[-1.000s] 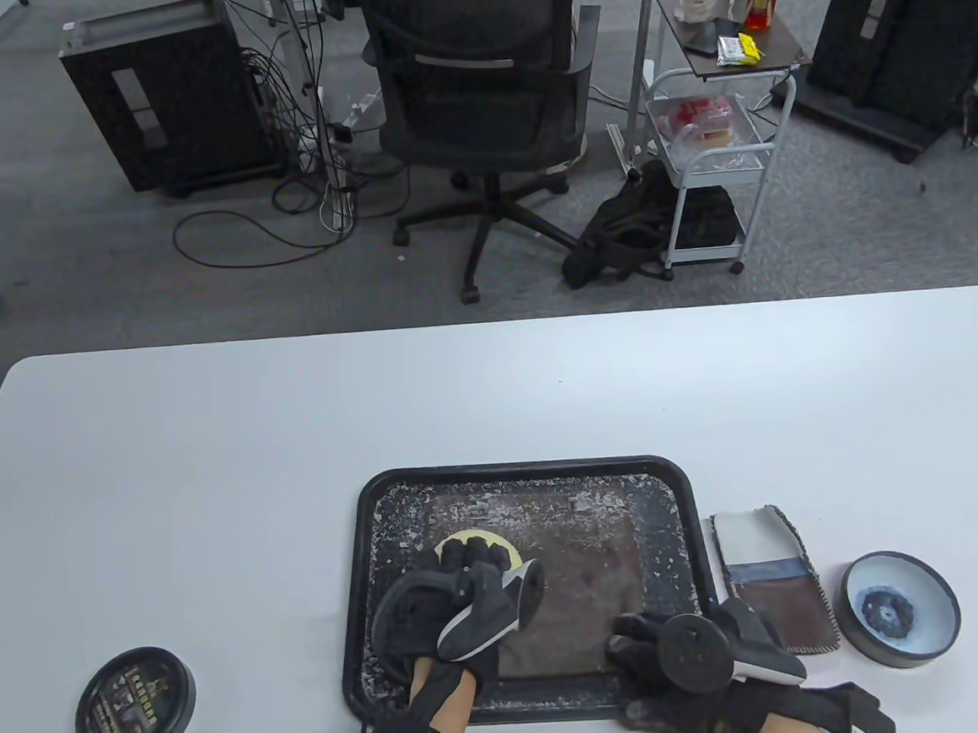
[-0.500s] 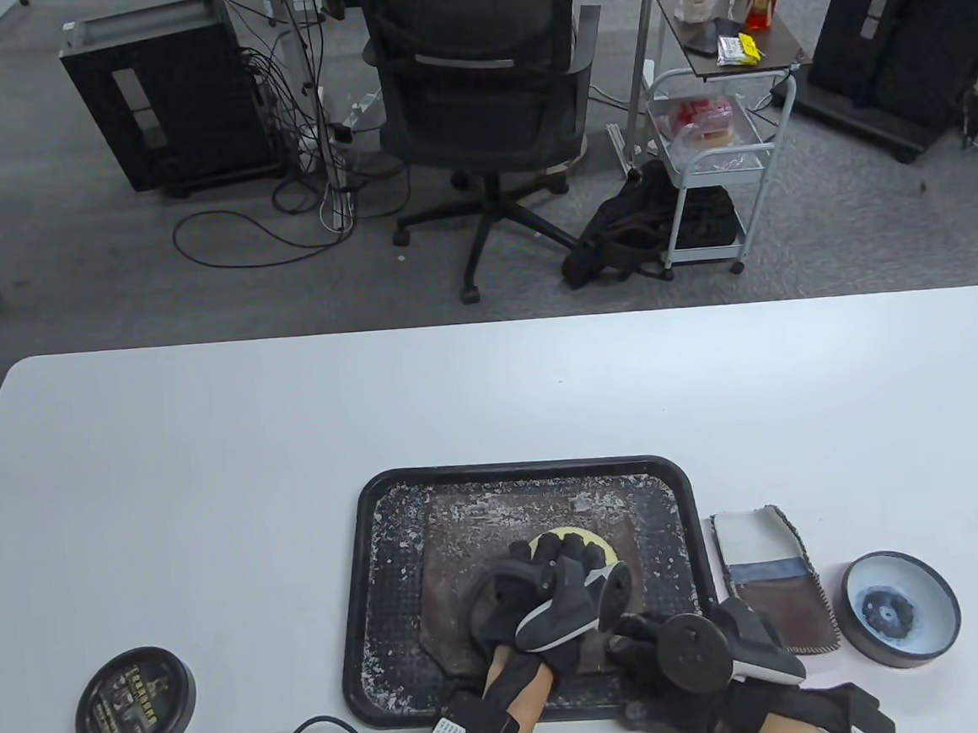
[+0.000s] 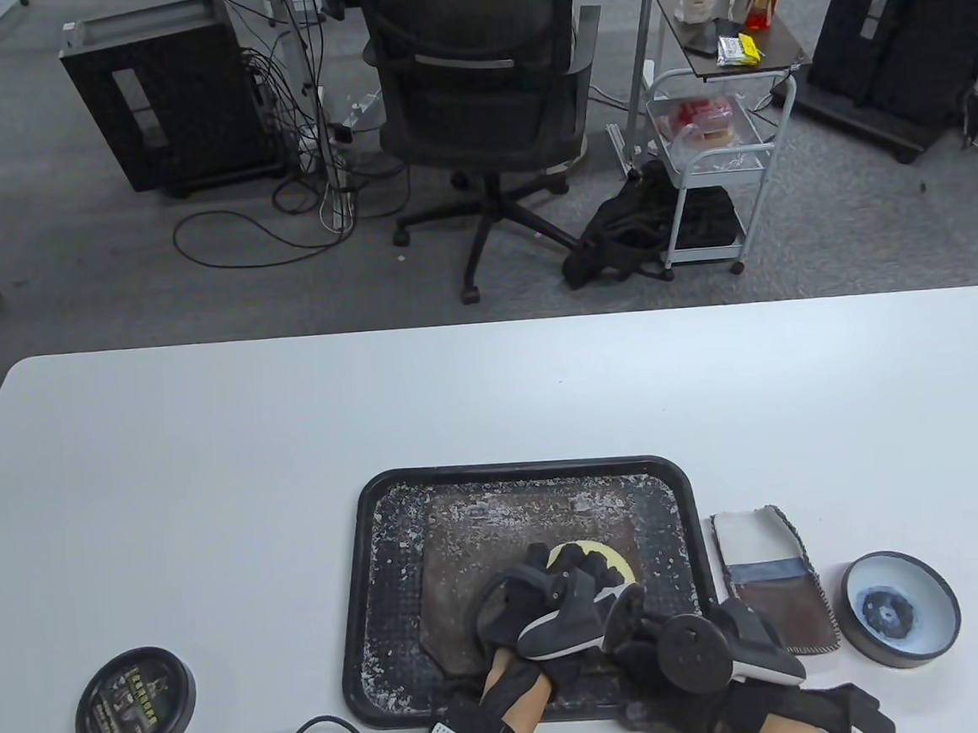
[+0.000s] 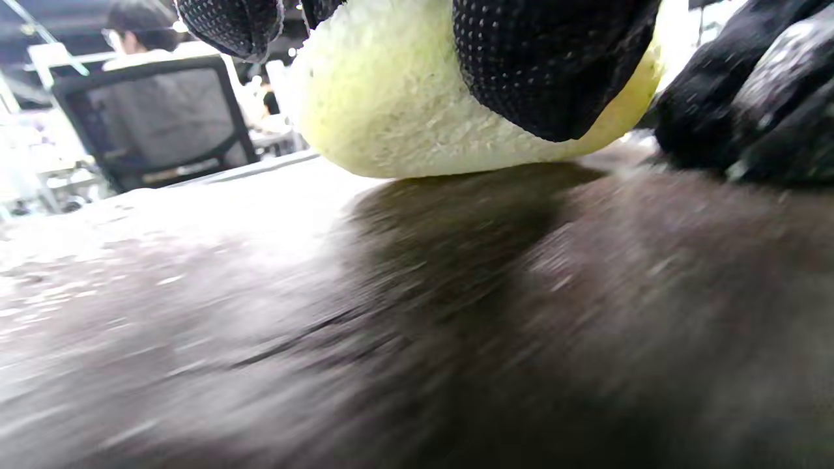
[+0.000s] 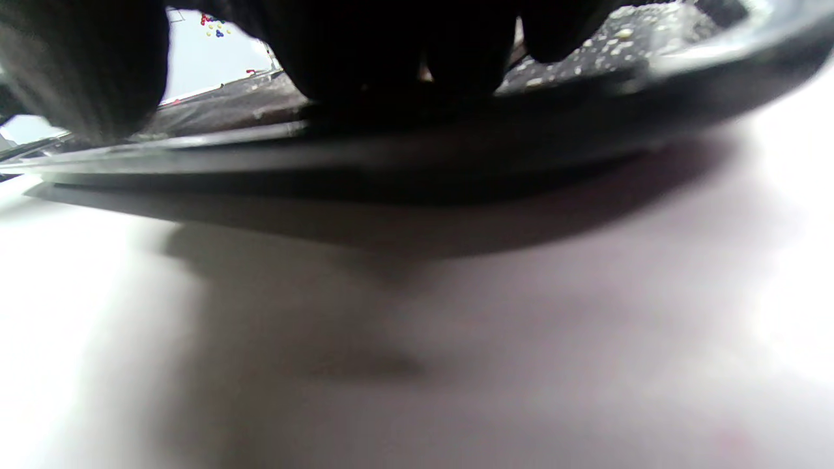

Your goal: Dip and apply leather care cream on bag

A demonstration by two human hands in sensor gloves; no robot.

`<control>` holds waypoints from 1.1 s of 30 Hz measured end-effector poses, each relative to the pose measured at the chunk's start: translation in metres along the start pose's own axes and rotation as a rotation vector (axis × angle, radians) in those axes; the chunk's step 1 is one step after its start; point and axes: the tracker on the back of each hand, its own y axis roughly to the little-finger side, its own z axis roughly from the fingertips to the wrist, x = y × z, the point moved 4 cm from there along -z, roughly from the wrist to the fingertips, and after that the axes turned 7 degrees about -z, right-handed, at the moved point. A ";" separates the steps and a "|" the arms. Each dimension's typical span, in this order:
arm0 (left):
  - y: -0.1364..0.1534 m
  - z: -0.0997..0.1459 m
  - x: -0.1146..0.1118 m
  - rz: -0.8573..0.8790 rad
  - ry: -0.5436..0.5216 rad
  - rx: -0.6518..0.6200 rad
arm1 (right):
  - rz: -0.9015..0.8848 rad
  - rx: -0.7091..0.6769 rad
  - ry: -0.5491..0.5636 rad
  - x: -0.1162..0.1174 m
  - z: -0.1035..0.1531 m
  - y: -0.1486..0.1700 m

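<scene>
On the tray [image 3: 362,579], left hand [image 3: 550,607] grips the soft yellow sponge [image 3: 593,563] against the limp leather bag [image 3: 464,588]; right hand [image 3: 689,651] pins the tray's near edge, its grip unclear.

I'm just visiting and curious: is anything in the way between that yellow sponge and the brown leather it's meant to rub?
Nothing visible. The left hand holds the sponge, whose underside already rests directly on the leather in the tray. The right hand sits at the tray's near edge, off to the side.
</scene>
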 end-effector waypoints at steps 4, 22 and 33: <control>0.020 0.013 -0.003 0.011 0.053 0.038 | -0.007 0.001 0.001 0.000 0.000 0.001; 0.115 0.060 -0.036 -0.002 0.469 0.429 | -0.013 0.004 0.003 0.000 0.000 0.001; 0.053 0.033 -0.017 0.012 0.298 0.234 | 0.054 0.021 -0.038 0.006 0.000 -0.005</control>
